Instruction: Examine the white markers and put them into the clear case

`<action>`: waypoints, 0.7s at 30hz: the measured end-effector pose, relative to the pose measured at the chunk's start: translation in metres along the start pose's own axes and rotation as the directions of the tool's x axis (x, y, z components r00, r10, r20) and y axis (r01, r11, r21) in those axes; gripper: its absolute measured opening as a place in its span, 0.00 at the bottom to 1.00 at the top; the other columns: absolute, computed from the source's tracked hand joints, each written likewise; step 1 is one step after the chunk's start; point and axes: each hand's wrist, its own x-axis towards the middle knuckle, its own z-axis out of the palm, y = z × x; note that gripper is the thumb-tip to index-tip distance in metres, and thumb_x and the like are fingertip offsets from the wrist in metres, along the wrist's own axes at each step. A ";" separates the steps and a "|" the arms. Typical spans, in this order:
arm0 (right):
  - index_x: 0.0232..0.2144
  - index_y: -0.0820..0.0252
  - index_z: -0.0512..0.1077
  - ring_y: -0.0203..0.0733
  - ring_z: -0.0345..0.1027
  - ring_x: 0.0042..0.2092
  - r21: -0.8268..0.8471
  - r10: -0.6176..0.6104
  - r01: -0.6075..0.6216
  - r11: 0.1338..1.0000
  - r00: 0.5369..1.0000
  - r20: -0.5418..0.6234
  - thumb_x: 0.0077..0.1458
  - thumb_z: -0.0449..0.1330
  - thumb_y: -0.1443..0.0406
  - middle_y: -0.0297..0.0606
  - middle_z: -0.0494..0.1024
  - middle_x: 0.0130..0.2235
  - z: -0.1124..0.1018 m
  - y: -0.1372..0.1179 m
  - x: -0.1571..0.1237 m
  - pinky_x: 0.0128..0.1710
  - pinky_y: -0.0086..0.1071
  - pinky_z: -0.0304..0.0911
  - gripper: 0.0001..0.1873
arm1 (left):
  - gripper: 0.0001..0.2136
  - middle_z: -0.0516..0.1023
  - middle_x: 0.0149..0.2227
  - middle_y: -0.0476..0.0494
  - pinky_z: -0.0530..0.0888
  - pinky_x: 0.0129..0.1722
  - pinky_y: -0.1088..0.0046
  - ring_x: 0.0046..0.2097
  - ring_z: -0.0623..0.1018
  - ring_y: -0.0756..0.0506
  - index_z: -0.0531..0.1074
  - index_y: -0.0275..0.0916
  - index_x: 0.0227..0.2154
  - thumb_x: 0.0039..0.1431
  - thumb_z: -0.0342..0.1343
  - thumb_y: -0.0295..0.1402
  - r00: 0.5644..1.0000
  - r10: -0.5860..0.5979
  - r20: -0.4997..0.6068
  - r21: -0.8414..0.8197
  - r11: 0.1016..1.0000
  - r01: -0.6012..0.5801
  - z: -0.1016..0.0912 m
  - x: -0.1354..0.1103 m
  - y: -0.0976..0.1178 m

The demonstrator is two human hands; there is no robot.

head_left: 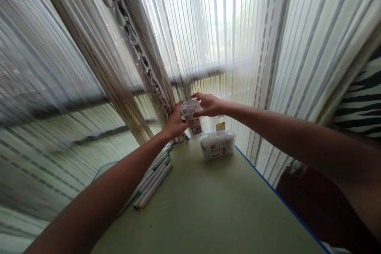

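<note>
Plastic case [190, 106] — between both hands' fingers [200, 95]

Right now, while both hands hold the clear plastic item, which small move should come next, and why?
Perhaps lower the clear plastic item onto the green tabletop, nearer than the plastic case, since the left hand and right hand hold it raised near the far edge.

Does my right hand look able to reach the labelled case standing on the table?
Probably yes, once your right hand lets go of the clear box: nothing visible blocks the labelled case, standing close by.
</note>
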 end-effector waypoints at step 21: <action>0.51 0.59 0.68 0.58 0.71 0.49 -0.527 0.140 0.015 0.850 0.957 0.254 0.42 0.72 0.55 0.46 0.79 0.47 0.002 -0.002 0.001 0.48 0.45 0.58 0.35 | 0.46 0.76 0.53 0.34 0.78 0.43 0.62 0.41 0.80 0.42 0.51 0.41 0.67 0.46 0.69 0.31 0.990 0.128 0.054 0.143 0.980 -0.135 0.031 -0.001 -0.038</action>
